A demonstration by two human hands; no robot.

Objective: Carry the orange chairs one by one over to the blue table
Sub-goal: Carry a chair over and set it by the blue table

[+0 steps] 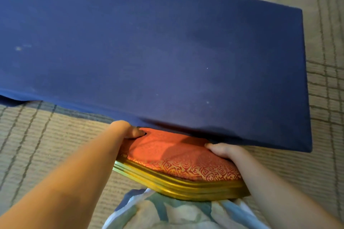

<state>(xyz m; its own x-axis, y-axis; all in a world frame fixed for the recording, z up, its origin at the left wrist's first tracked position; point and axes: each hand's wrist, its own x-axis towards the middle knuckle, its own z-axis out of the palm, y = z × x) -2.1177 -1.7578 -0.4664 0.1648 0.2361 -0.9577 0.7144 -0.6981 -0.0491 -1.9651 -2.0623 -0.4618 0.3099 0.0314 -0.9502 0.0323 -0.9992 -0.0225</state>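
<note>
An orange chair (176,156) with a patterned cushion and a gold frame sits right in front of me, its far part tucked under the near edge of the blue table (149,42). My left hand (128,130) grips the chair's left side, thumb on the cushion. My right hand (223,151) grips the right side, fingers curled over the cushion edge. The blue cloth covers the whole tabletop and hangs over its edge, hiding the front of the chair.
Beige carpet (46,145) with a grid of dark lines surrounds the table on the left, right and far side. My patterned light clothing (167,212) shows at the bottom, just behind the chair.
</note>
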